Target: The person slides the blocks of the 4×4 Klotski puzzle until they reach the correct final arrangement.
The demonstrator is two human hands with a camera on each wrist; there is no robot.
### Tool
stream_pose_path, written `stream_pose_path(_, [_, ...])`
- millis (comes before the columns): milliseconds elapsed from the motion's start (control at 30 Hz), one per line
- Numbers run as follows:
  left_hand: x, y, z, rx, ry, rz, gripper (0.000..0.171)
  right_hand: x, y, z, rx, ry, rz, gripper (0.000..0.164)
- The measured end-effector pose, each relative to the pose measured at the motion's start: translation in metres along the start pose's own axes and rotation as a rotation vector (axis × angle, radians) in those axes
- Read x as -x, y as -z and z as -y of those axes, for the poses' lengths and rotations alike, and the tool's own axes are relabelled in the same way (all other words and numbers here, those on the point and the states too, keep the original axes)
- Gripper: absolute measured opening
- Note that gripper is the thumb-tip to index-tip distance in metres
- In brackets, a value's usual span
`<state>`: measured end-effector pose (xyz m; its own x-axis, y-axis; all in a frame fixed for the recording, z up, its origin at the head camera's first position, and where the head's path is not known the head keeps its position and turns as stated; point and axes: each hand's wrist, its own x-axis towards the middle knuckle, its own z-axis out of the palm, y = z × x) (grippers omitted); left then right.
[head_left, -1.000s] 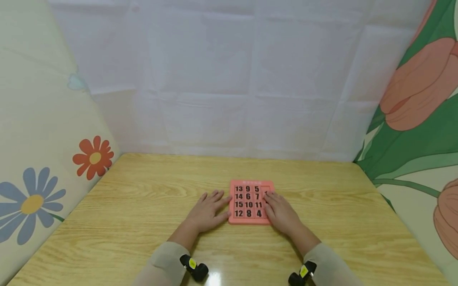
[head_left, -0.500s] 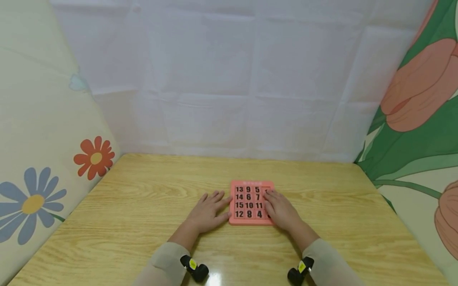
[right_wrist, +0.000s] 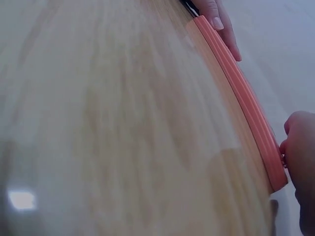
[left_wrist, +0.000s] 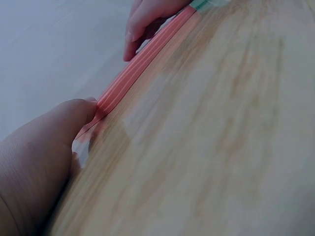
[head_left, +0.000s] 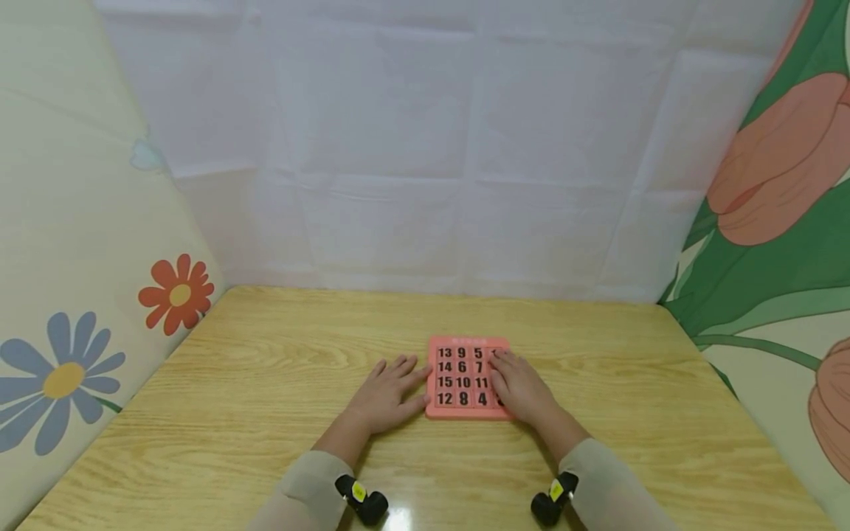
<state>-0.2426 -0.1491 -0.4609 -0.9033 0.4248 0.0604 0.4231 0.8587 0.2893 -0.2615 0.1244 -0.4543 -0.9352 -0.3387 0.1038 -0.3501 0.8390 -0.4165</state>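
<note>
A pink sliding number puzzle [head_left: 468, 414] lies flat on the wooden table with black numerals on its tiles. My left hand [head_left: 384, 398] rests on the table at its left side, fingers spread, with the thumb and forefinger touching the frame. In the left wrist view the thumb [left_wrist: 81, 112] meets the puzzle's side wall [left_wrist: 142, 61]. My right hand [head_left: 527, 392] lies over the right column, its extended fingertips on a tile near the top right corner. That hand covers most of the column, so its numerals are largely hidden.
The wooden table [head_left: 279, 324] reaches back to a white cloth [head_left: 385, 147]. Flower-printed cloths stand on the left [head_left: 73, 221] and right [head_left: 764, 295]. Each sleeve carries a small black wrist camera, one left [head_left: 361, 500] and one right [head_left: 554, 499].
A tile in the right column has slid up into the top right slot, which stood vacant a second ago. My right fingertips moved slightly upward with it. The left hand has stayed in place.
</note>
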Motion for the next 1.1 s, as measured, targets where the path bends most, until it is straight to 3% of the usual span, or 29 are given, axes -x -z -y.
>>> stream_pose_path(533, [-0.001,-0.002,-0.001,0.01,-0.001,0.001,0.061,0.002,0.0,-0.003,-0.028,0.013,-0.023,0.048])
stream_pose_path(800, [-0.001,-0.002,0.0,0.006,-0.007,-0.011,0.06,0.014,-0.001,-0.006,-0.062,-0.006,-0.028,0.048])
stream_pose_path(1100, [-0.003,-0.002,0.001,0.013,-0.009,-0.013,0.061,0.031,-0.005,-0.011,-0.059,0.038,-0.044,0.046])
